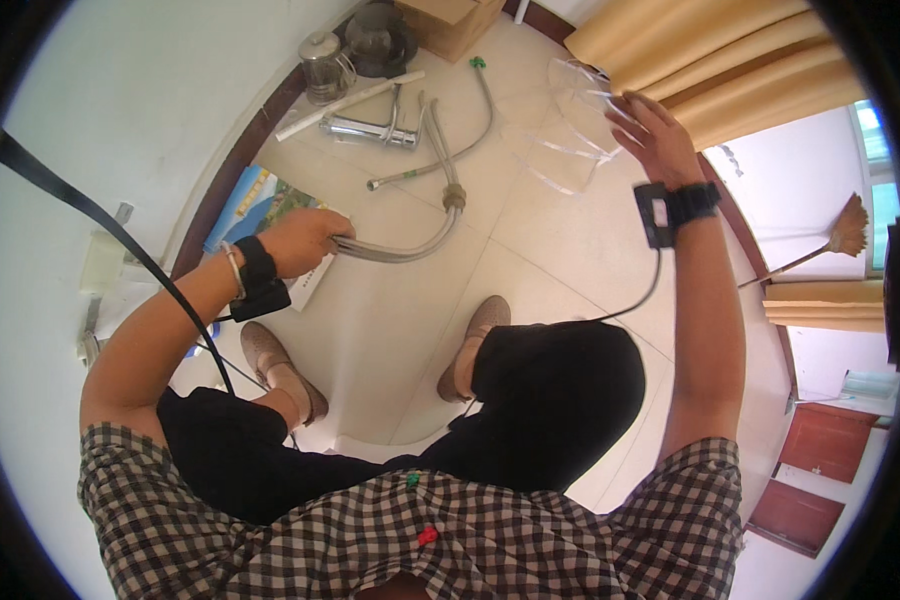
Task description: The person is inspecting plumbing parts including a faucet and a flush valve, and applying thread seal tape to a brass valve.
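Note:
My left hand (308,242) is closed around the ends of grey flexible hoses (410,252), low over the floor on the left. The hoses curve right and up through a brass-coloured fitting (454,196) toward a chrome faucet (370,130) lying on the tiles. At the upper right my right hand (658,140) is raised with its fingers apart. Beside its fingertips is a crumpled clear plastic wrapper (575,130), blurred in part; whether it touches the fingers is hard to make out. A separate hose (490,105) with a green end lies beyond the faucet.
A white tube (350,104), a glass jug (325,68), a dark pot (378,40) and a cardboard box (450,25) are at the far wall. A colourful booklet (255,205) lies by my left hand. Yellow curtains (720,60) hang at right. Cables run from both wrists.

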`<state>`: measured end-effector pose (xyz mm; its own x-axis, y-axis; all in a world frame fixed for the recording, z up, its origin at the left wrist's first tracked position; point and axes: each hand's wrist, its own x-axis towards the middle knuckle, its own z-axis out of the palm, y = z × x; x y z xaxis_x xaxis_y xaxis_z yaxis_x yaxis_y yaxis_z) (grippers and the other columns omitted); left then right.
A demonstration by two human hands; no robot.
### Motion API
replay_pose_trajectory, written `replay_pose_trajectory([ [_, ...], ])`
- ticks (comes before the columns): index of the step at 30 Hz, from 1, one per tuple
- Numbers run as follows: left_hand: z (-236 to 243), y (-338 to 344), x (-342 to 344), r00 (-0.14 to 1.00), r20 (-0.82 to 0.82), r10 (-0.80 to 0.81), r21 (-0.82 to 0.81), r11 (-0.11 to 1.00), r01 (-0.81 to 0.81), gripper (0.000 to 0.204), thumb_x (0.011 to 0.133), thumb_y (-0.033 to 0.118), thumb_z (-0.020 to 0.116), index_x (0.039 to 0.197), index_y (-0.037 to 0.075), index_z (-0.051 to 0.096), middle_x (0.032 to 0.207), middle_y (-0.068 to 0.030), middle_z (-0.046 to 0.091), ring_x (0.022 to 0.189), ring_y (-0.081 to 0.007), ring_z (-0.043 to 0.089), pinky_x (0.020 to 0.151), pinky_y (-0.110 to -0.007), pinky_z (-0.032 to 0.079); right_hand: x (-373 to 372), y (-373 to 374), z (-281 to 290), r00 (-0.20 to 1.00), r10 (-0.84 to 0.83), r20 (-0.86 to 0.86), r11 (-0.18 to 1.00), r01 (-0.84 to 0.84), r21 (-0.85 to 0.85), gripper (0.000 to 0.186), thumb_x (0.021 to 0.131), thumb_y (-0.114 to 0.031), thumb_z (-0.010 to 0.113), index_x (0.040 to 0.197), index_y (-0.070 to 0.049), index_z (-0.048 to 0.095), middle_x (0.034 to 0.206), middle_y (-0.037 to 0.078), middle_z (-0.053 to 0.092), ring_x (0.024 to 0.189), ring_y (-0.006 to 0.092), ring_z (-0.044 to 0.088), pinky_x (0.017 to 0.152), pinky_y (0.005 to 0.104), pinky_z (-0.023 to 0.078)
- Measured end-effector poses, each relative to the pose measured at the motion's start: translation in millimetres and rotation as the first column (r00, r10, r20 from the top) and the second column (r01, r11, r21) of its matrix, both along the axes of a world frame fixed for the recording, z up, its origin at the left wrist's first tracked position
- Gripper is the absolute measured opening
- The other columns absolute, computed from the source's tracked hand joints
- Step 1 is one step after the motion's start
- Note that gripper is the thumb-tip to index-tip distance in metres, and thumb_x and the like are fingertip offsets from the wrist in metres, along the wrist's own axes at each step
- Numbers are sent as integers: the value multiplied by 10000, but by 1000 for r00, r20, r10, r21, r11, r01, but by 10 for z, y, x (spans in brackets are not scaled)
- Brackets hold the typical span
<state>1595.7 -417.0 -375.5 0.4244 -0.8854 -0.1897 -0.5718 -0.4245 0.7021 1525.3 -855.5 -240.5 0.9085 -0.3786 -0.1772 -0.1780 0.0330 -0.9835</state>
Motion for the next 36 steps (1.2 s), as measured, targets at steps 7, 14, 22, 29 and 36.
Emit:
replay_pose_trajectory([
  [7, 298, -291, -421, 963, -246, -110, -235, 971, 50, 269, 759, 17, 616, 1024, 63, 616, 894, -124, 607, 857, -326, 574, 764, -396, 464, -1092, 182, -2074, 824, 207, -527, 873, 87, 480, 704, 942, -511, 408, 1304, 92, 367, 1276, 251, 479, 1139, 353, 525, 947, 406, 461],
  [14, -379, -103, -366, 948, 58, -313, 80, 948, 308, 221, 719, -21, 602, 896, 105, 645, 832, -84, 622, 844, -324, 566, 735, -420, 433, -1187, 670, -3199, 966, -66, -250, 539, 245, 806, 472, 907, -416, 547, 1072, 25, 529, 977, 157, 629, 912, 279, 616, 815, 366, 503],
  [22, -670, 32, 207, 945, 270, -184, 365, 928, 77, 320, 691, 86, 657, 1003, 72, 588, 1025, -132, 597, 964, -336, 548, 843, -432, 423, -1186, 1508, -2858, 972, 235, -34, 529, -98, 843, 275, 825, -36, 646, 1084, -2, 562, 1017, 143, 650, 962, 246, 623, 904, 367, 485],
  [29, -814, -974, -609, 712, -699, 72, 267, 949, 166, 325, 838, 252, 648, 1040, 23, 535, 900, -130, 630, 814, -220, 625, 750, -339, 504, -1148, 1457, -2881, 911, 397, -109, 744, -250, 620, 377, 787, -85, 692, 1139, -5, 582, 1061, 121, 641, 980, 230, 610, 896, 364, 476],
  [36, -412, -785, -647, 732, -679, 54, 408, 857, 315, 184, 877, 212, 567, 914, 34, 538, 689, -80, 627, 600, -185, 623, 575, -323, 499, -1456, 867, -3167, 934, -42, -355, 296, 351, 888, 565, 878, -320, 621, 1312, -23, 415, 1217, 175, 540, 1092, 301, 551, 947, 385, 435],
])
